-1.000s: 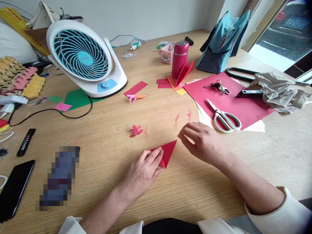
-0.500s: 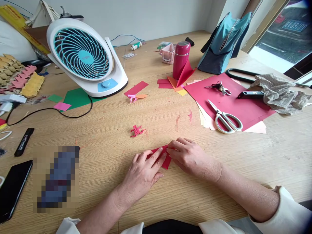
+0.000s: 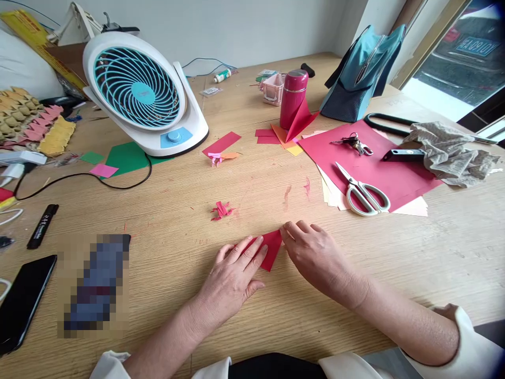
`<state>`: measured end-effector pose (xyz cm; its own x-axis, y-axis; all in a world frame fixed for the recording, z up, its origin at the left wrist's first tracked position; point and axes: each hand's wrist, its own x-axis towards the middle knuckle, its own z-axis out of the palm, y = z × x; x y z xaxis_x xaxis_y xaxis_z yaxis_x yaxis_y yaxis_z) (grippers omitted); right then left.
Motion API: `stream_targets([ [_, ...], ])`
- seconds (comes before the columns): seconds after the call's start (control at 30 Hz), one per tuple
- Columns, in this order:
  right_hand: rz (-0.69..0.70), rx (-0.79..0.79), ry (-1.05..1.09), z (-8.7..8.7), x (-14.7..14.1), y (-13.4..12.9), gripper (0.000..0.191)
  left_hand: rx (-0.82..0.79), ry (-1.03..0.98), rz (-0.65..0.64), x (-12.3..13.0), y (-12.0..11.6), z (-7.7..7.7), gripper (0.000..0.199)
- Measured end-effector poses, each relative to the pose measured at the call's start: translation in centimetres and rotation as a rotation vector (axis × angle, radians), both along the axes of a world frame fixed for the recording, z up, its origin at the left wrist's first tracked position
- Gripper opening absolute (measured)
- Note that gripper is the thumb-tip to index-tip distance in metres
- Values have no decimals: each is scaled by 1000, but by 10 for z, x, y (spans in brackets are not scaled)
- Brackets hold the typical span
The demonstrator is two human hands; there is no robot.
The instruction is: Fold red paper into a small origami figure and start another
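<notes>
A piece of red paper (image 3: 272,252), apparently folded, lies on the wooden table in front of me. My left hand (image 3: 239,268) presses flat on it with fingers stretched out, covering its left part. At the paper's upper right corner, the curled fingertips of my right hand (image 3: 310,247) pinch the edge; the thumb is mostly hidden. Just beyond my hands sits a small folded red paper figure (image 3: 222,210). Farther back is a pink and orange paper figure (image 3: 221,157) beside a red paper strip (image 3: 221,143).
White-handled scissors (image 3: 365,195) and keys (image 3: 355,143) lie on a large red sheet (image 3: 335,142) at right. A fan (image 3: 138,95) stands back left, a pink thermos (image 3: 294,97) and blue bag (image 3: 351,79) at the back. A phone (image 3: 27,302) and black marker (image 3: 42,226) lie left.
My right hand has slid right and slightly up along the paper to its corner, uncovering more red paper. My left hand stays pressed in nearly the same place.
</notes>
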<state>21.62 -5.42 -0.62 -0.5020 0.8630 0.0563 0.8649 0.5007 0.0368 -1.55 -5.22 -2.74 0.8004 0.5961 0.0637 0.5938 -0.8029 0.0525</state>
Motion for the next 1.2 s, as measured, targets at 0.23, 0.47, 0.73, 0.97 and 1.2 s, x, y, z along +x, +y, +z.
stream_targets([
  [0.23, -93, 20, -31, 0, -2, -7, 17, 9, -27, 17, 2, -3, -2, 60],
  [0.47, 154, 5, 196, -10, -15, -21, 41, 30, 11, -13, -1, -7, -8, 83],
  [0.73, 146, -76, 234, -13, -17, -35, 82, 23, 5, -21, -3, -8, -9, 86],
  [0.97, 81, -2, 191, -20, -10, -32, 76, -33, 25, -39, -6, -7, -13, 90],
  [1.2, -46, -16, 138, -27, -4, -29, 88, -100, 61, -51, -7, -5, -6, 87],
])
